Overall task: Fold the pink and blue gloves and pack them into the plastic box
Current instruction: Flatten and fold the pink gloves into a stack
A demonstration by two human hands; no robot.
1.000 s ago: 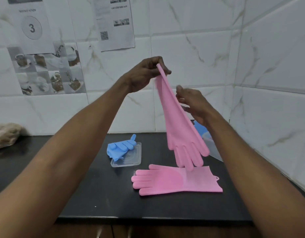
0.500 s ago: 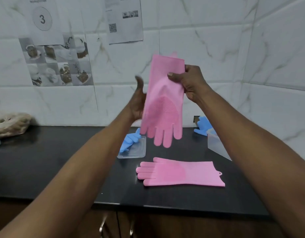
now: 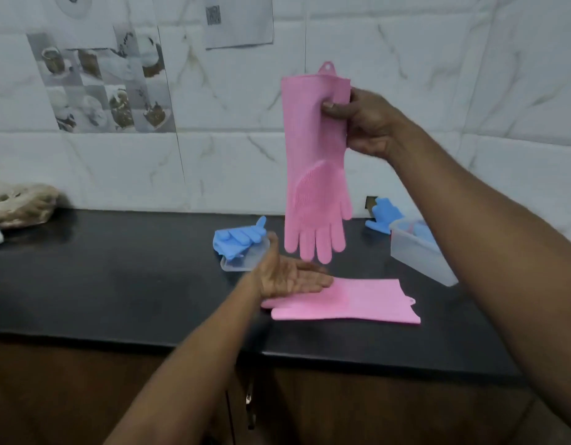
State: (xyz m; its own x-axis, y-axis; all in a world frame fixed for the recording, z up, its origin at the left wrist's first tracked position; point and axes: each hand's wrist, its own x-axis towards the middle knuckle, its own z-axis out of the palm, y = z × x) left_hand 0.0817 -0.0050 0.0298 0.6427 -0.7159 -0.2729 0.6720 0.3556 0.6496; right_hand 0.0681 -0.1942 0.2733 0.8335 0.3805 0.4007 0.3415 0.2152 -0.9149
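hanging pink glove [image 3: 313,162]: we see it dangling cuff up, fingers down, ribbed palm facing us.
flat pink glove [image 3: 367,303]: it lies on the black counter [image 3: 117,277], near the plastic box [image 3: 419,255].
right hand [image 3: 367,123]: thumb and fingers pinch the hanging cuff's edge.
left hand [image 3: 290,279]: palm up, fingers straight, over the flat glove's finger end; we can't tell if it touches.
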